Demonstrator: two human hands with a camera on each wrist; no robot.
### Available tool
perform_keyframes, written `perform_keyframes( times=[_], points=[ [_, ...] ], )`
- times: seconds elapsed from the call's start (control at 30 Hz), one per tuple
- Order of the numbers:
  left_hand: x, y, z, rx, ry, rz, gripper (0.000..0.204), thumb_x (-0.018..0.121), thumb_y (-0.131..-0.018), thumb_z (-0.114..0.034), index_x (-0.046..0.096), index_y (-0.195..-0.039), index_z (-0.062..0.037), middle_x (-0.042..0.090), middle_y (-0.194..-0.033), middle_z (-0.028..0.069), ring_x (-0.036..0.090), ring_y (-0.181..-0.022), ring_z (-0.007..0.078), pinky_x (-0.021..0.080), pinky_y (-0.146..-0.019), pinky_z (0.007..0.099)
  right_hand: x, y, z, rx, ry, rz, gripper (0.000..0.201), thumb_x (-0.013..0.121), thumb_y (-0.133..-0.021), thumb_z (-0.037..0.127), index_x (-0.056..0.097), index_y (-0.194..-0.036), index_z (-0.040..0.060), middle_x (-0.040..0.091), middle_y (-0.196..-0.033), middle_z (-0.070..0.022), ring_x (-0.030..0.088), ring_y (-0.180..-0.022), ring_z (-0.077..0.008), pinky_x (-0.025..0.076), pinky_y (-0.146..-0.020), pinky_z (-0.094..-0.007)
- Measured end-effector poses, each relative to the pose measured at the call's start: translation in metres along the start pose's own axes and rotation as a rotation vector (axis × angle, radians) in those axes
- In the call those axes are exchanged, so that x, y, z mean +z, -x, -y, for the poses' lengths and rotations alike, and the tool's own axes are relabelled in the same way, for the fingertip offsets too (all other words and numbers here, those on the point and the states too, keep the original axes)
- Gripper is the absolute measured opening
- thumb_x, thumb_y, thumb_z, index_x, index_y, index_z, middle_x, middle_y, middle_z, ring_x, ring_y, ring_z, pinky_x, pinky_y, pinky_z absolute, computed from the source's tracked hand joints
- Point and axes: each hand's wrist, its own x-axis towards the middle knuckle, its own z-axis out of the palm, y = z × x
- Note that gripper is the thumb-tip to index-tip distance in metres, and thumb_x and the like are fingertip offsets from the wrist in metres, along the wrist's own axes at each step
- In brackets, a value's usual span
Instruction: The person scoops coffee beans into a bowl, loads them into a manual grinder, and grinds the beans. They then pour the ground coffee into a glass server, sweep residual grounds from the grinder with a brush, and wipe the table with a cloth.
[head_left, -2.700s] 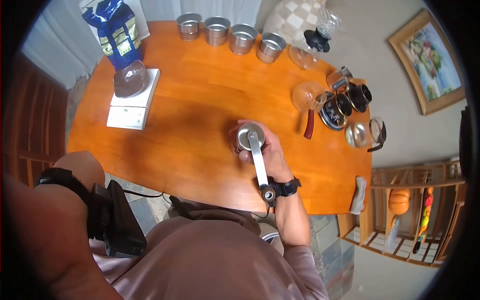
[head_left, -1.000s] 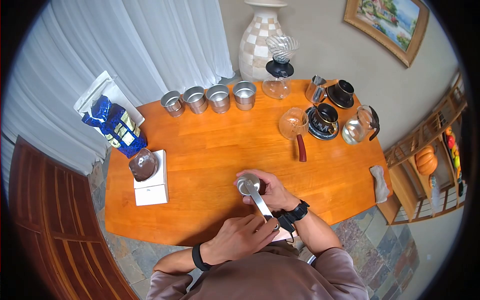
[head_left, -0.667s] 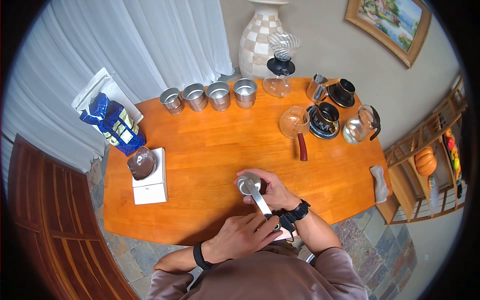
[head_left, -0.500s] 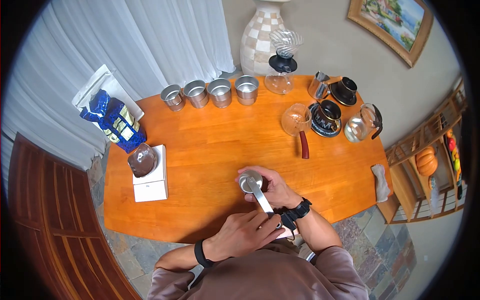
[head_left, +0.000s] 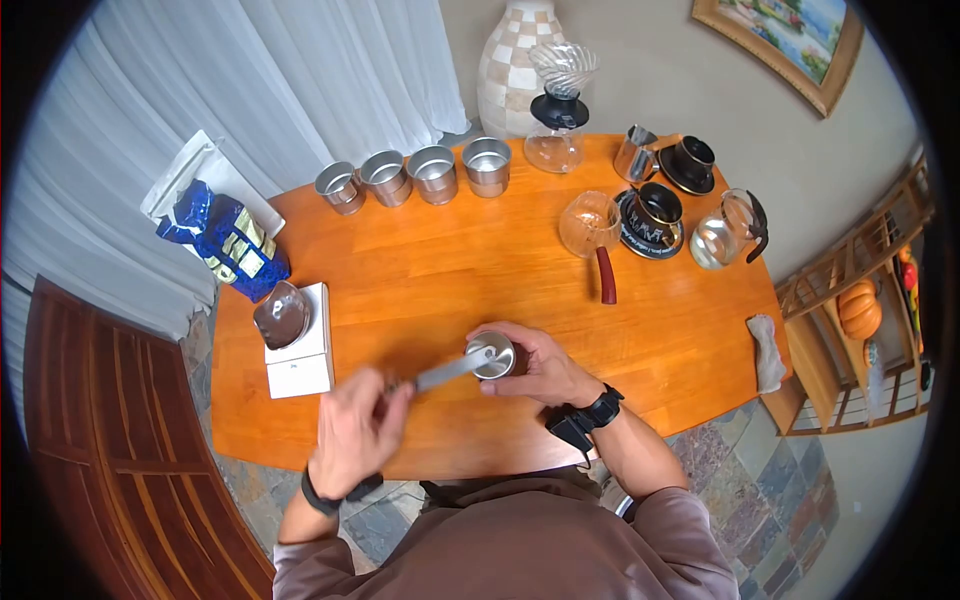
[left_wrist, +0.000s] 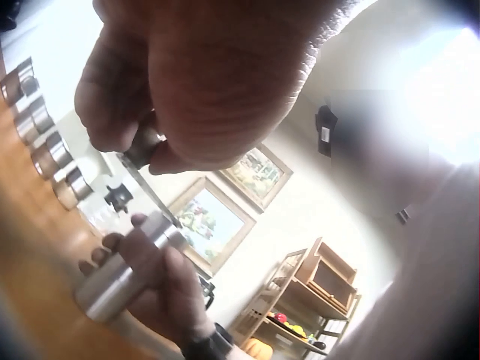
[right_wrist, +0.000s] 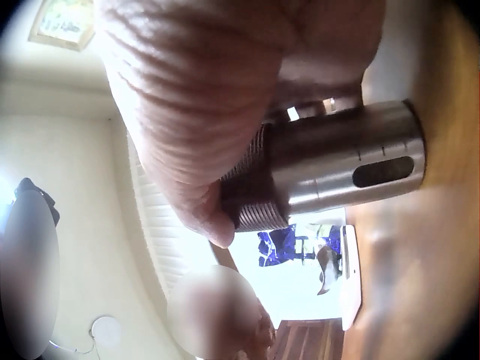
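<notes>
A cylindrical steel grinder (head_left: pixel 491 356) is gripped around its body by my right hand (head_left: pixel 545 370). Its flat crank arm (head_left: pixel 450 371) extends to the left, and my left hand (head_left: pixel 362 425) pinches the knob at the crank's end. In the right wrist view the right hand (right_wrist: pixel 202 112) wraps a dark ribbed band, and the steel body (right_wrist: pixel 352 161) has a slot window low on its side. From the left wrist view, the left hand (left_wrist: pixel 202 82) holds the knob above the grinder (left_wrist: pixel 127 270).
Left stand a white scale (head_left: pixel 300 378) with a dark glass dish (head_left: pixel 283 316) and a blue bag (head_left: pixel 232 245). Several steel cups (head_left: pixel 433 175) line the back. Right are a glass server with red handle (head_left: pixel 606 276), black cups (head_left: pixel 656 208), a glass pot (head_left: pixel 718 240) and cloth (head_left: pixel 766 355).
My left hand, still on the knob, has swung the crank from the lower right round to the left. The right hand keeps its grip on the grinder, slightly higher in view.
</notes>
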Motion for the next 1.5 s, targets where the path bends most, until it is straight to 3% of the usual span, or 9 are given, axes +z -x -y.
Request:
perform_keyframes(
  times=[0.4, 0.5, 0.57, 0.6, 0.63, 0.7, 1.0, 1.27, 1.5],
  points=[
    [0.104, -0.152, -0.056, 0.541, 0.143, 0.287, 0.017, 0.069, -0.086, -0.014, 0.062, -0.092, -0.0003, 0.065, -0.073, 0.0197, 0.066, -0.071, 0.0414, 0.053, -0.063, 0.0484, -0.007, 0.004, -0.008, 0.066, -0.011, -0.024, 0.055, 0.081, -0.085, -0.001, 0.058, -0.135, 0.0060, 0.064, -0.112, 0.0040, 0.059, -0.101, -0.0056, 0.051, -0.088, -0.0242],
    [0.100, -0.102, -0.092, 0.765, 0.039, 0.619, 0.014, 0.066, -0.084, -0.012, 0.058, -0.091, -0.0032, 0.064, -0.077, 0.0175, 0.067, -0.073, 0.0375, 0.051, -0.061, 0.0492, -0.052, 0.001, -0.201, 0.209, 0.642, -0.485, 0.062, 0.084, -0.079, -0.003, 0.059, -0.136, 0.0059, 0.066, -0.126, -0.0022, 0.061, -0.117, -0.0118, 0.051, -0.101, -0.0289],
    [0.080, -0.053, -0.085, 0.984, 0.112, 0.305, 0.017, 0.067, -0.082, -0.013, 0.056, -0.093, -0.0042, 0.063, -0.085, 0.0171, 0.068, -0.080, 0.0335, 0.051, -0.059, 0.0461, -0.051, 0.027, -0.070, 0.088, 0.338, -0.228, 0.062, 0.085, -0.080, -0.002, 0.059, -0.136, 0.0059, 0.065, -0.127, -0.0022, 0.060, -0.118, -0.0123, 0.050, -0.101, -0.0294],
    [0.059, -0.036, -0.084, 0.861, 0.000, 0.643, 0.027, 0.068, -0.082, -0.016, 0.058, -0.103, -0.0018, 0.061, -0.091, 0.0178, 0.067, -0.081, 0.0308, 0.050, -0.057, 0.0425, -0.013, 0.002, -0.007, -0.040, 0.039, 0.028, 0.062, 0.085, -0.080, -0.001, 0.059, -0.135, 0.0058, 0.065, -0.128, -0.0023, 0.060, -0.118, -0.0127, 0.050, -0.102, -0.0298],
    [0.030, -0.027, -0.075, 0.907, 0.073, 0.470, 0.032, 0.065, -0.085, -0.017, 0.059, -0.112, -0.0024, 0.060, -0.089, 0.0159, 0.066, -0.081, 0.0301, 0.051, -0.057, 0.0429, -0.012, 0.003, -0.005, -0.023, 0.073, 0.029, 0.059, 0.085, -0.081, 0.001, 0.060, -0.135, 0.0046, 0.063, -0.127, -0.0025, 0.059, -0.116, -0.0126, 0.048, -0.103, -0.0302],
    [-0.004, -0.025, -0.070, 0.511, -0.110, 1.006, 0.026, 0.064, -0.088, -0.016, 0.062, -0.111, -0.0058, 0.062, -0.092, 0.0130, 0.066, -0.078, 0.0311, 0.052, -0.059, 0.0451, -0.008, 0.001, 0.000, -0.047, 0.079, 0.034, 0.057, 0.083, -0.082, 0.000, 0.060, -0.134, 0.0034, 0.063, -0.124, -0.0030, 0.060, -0.114, -0.0124, 0.050, -0.100, -0.0290],
    [-0.050, -0.038, -0.030, 0.054, -0.157, 0.637, 0.018, 0.073, -0.089, -0.014, 0.064, -0.099, -0.0016, 0.064, -0.090, 0.0164, 0.065, -0.080, 0.0384, 0.052, -0.067, 0.0466, -0.004, -0.001, 0.005, 0.048, -0.040, -0.016, 0.055, 0.083, -0.084, 0.001, 0.059, -0.133, 0.0034, 0.063, -0.114, 0.0022, 0.059, -0.107, -0.0074, 0.051, -0.092, -0.0251],
    [-0.116, -0.045, -0.068, 0.753, 0.046, -0.508, 0.061, 0.088, -0.076, -0.037, 0.064, -0.119, -0.0001, 0.066, -0.118, 0.0187, 0.063, -0.112, 0.0368, 0.052, -0.093, 0.0450, -0.004, 0.000, -0.008, 0.034, -0.049, -0.072, 0.062, 0.082, -0.080, -0.003, 0.058, -0.136, 0.0025, 0.067, -0.122, -0.0088, 0.064, -0.109, -0.0152, 0.056, -0.091, -0.0301],
    [-0.139, 0.031, 0.003, 0.668, 0.093, -0.590, 0.061, 0.088, -0.075, -0.036, 0.065, -0.118, 0.0000, 0.066, -0.118, 0.0185, 0.063, -0.112, 0.0366, 0.052, -0.092, 0.0448, -0.008, -0.001, -0.011, 0.001, 0.007, -0.058, 0.062, 0.081, -0.081, -0.003, 0.057, -0.138, 0.0032, 0.067, -0.124, -0.0104, 0.068, -0.101, -0.0162, 0.057, -0.088, -0.0313]
  ],
)
